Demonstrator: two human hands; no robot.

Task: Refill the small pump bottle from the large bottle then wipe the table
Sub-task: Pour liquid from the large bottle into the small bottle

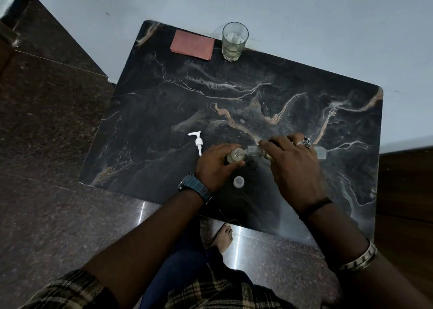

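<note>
My left hand (214,166) grips the small bottle (237,157), which stands upright on the dark marble table (210,102) with its neck uncovered. My right hand (293,166) holds the large clear bottle (254,150) tipped on its side, its mouth against the small bottle's opening; its far end (321,152) shows past my fingers. The white pump head (198,141) lies on the table left of my left hand. A small translucent cap (239,182) sits on the table just in front of the two bottles.
A folded reddish cloth (192,44) lies at the table's far edge, and a drinking glass (234,42) with some liquid stands beside it on the right. A pale wall runs behind the table. My bare foot (223,236) is on the polished floor under the near edge.
</note>
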